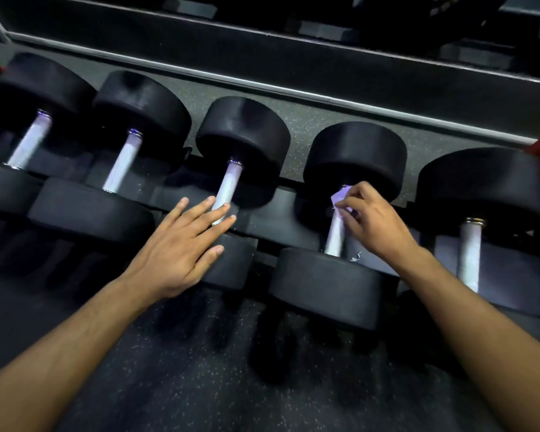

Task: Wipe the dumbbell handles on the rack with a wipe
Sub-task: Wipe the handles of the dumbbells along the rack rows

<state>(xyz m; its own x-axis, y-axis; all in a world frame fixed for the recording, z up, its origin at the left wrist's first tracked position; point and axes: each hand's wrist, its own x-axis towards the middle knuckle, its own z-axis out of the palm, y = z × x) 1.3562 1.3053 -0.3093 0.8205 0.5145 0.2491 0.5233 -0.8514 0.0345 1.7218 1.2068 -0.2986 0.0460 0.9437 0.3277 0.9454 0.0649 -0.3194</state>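
**Right hand on the fourth handle, wipe pinched**

Our right hand (376,218) curls its fingers around a small pale wipe (340,199) and presses it to the top of the fourth dumbbell handle (335,235), just below that dumbbell's far head (356,157). At nine o'clock from it, our left hand (181,247) lies flat with straight, spread fingers, its fingertips (223,208) over the lower end of the third handle (228,188), hiding that part. The near head (325,285) of the fourth dumbbell sits at six o'clock from the wipe. Two more handles (28,141) (122,165) show toward ten o'clock, another (469,254) at three o'clock. A rack rail (262,85) runs across at twelve o'clock; speckled floor (200,385) lies below.
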